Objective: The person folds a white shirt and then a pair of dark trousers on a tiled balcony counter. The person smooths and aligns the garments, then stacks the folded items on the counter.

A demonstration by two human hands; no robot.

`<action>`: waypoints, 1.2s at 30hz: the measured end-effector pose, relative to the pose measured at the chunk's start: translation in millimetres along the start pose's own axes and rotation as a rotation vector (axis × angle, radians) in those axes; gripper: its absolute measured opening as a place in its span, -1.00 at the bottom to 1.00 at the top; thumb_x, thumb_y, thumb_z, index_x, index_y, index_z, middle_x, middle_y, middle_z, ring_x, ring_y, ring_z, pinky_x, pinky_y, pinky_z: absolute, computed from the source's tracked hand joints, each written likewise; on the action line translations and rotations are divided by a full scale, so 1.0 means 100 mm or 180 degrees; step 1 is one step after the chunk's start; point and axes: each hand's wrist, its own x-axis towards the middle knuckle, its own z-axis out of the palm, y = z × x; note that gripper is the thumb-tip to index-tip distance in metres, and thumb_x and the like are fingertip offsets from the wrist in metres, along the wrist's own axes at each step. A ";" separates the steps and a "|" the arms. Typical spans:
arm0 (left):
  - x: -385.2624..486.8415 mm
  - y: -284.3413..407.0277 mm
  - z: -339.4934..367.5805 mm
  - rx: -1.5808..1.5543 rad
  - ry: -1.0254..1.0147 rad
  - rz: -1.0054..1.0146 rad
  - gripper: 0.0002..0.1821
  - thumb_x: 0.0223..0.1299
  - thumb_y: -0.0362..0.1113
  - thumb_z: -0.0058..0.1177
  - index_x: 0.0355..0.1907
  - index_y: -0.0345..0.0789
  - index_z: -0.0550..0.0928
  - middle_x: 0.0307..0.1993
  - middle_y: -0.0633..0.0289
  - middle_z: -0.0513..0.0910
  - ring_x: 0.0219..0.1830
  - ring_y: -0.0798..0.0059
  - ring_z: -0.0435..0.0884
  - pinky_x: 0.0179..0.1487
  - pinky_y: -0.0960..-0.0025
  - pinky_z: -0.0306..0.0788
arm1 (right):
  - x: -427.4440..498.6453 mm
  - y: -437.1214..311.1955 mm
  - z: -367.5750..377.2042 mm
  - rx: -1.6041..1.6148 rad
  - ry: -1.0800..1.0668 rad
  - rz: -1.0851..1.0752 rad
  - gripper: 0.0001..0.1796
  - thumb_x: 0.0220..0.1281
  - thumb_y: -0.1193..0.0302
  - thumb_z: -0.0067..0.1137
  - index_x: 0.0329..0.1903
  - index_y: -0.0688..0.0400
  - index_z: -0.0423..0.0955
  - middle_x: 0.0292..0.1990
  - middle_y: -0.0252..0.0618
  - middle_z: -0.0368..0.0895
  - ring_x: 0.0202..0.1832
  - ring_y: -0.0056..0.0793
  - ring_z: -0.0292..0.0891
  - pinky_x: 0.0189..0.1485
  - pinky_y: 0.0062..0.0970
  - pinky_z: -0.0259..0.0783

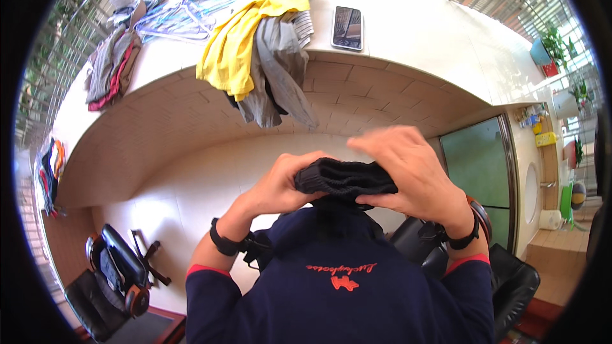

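In front of my chest is a folded black garment [346,177], with a gathered, ribbed edge facing up. My left hand [289,184] grips its left end, fingers on the far side and thumb on the near side. At the other end my right hand [413,172] has its thumb and palm against the cloth. Its raised fingers are blurred above the garment's far edge. Part of the black cloth hangs below and is hidden by my hands.
A white ledge [420,42] curves ahead, holding a yellow garment [258,33], grey clothing [282,57], plastic hangers [177,21], a folded clothing stack [112,69] and a tablet-like device [347,28]. A black chair [119,262] stands left; another black leather seat [511,291] is at right.
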 end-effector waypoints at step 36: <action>-1.30 -2.03 0.01 -0.4805 0.4020 0.0484 -0.46 0.53 0.11 -0.09 0.32 -0.22 0.51 0.30 0.17 0.58 0.31 0.21 0.50 0.44 0.12 0.34 | -1.04 0.61 -1.01 0.4761 0.2060 0.1651 -0.47 0.51 0.20 0.09 0.34 0.29 0.43 0.20 -0.09 0.63 0.13 -0.34 0.66 0.18 -0.40 0.55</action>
